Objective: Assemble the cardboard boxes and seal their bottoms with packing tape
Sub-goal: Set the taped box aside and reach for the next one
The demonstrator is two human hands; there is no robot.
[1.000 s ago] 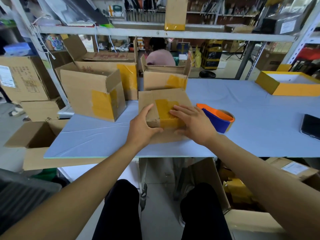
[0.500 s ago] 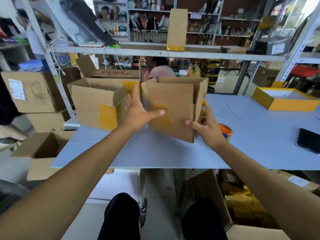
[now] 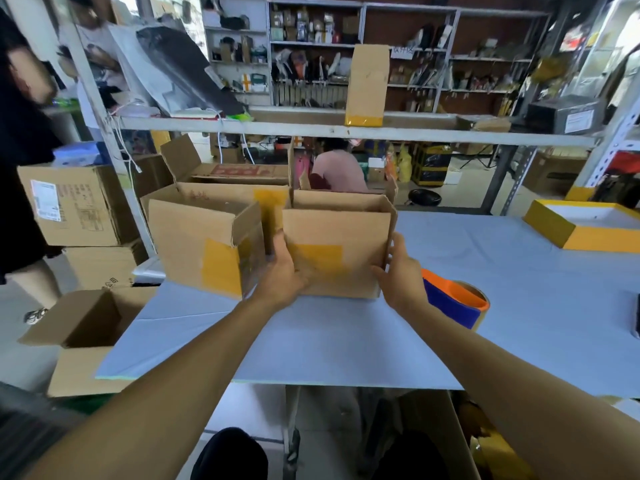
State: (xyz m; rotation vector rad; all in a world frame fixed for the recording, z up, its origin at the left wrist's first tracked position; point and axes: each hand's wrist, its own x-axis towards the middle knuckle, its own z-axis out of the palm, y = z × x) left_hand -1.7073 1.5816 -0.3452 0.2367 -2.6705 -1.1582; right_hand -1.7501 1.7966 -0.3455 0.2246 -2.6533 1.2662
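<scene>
I am looking across a pale blue-grey worktable (image 3: pixel 346 341) in a crowded stockroom with metal shelving behind it. Nearest me, my left hand (image 3: pixel 282 271) presses against the left front corner of a small brown cardboard box with a yellow tape strip (image 3: pixel 337 251), its thumb lying across the tape. My right hand (image 3: pixel 398 271) is on the box's right edge, fingers reaching up along that corner. The box stands upright on the table with its top flaps open. Just to the right of my right wrist lies a roll of packing tape with an orange and blue core (image 3: pixel 453 299). Just left of the held box stands another brown taped carton with open flaps (image 3: pixel 207 247), and behind both stands a larger open brown carton with red print (image 3: pixel 239 174). Further right on the table rests a shallow yellow tray-like box (image 3: pixel 585 233). Beyond the shelf rail a person in a pink top (image 3: pixel 337 168) is bent over.
</scene>
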